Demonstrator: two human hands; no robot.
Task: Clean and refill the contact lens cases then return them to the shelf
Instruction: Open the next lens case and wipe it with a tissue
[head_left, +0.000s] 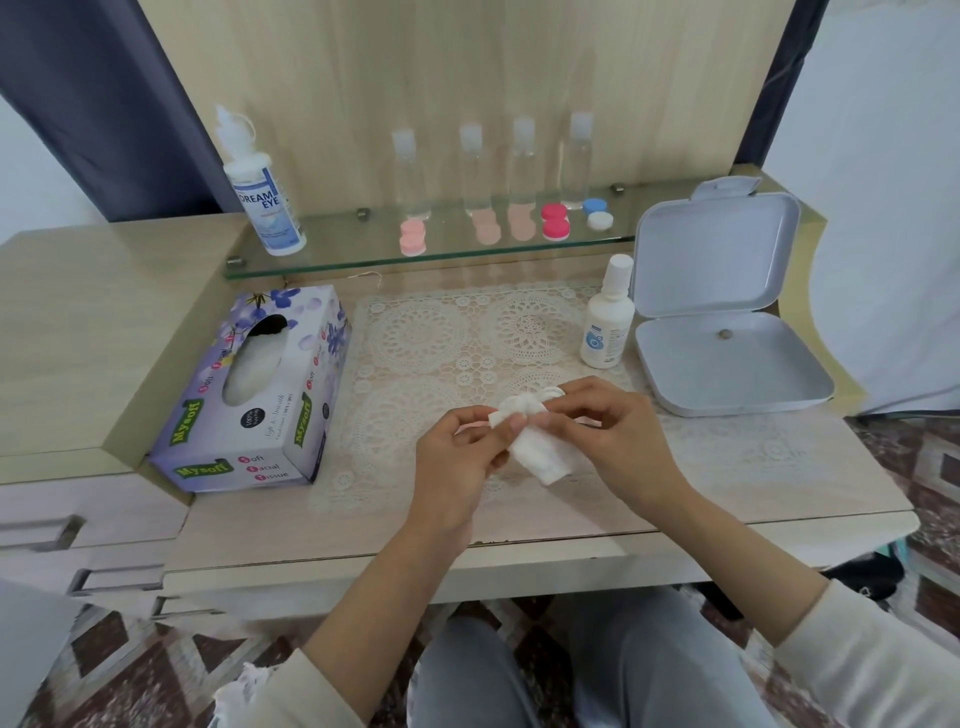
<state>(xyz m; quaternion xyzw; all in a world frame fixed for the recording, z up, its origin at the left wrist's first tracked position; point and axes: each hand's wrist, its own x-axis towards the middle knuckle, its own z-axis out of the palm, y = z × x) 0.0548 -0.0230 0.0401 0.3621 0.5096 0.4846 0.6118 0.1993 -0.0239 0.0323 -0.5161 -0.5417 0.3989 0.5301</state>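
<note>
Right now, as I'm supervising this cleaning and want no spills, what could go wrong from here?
1. The small white bottle stands upright just beyond the right hand; a careless reach to the glass shelf could topple it.
2. The left hand and the right pinch the tissue above the lace mat; whatever small part is wrapped inside is mostly hidden and might slip out unnoticed.

Left hand (460, 452) and right hand (618, 434) meet, curled fingers (582, 397) pinching a tissue (540, 457).

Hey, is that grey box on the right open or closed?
Open. The grey box has its lid standing up at the back, so the inside shows.
</note>
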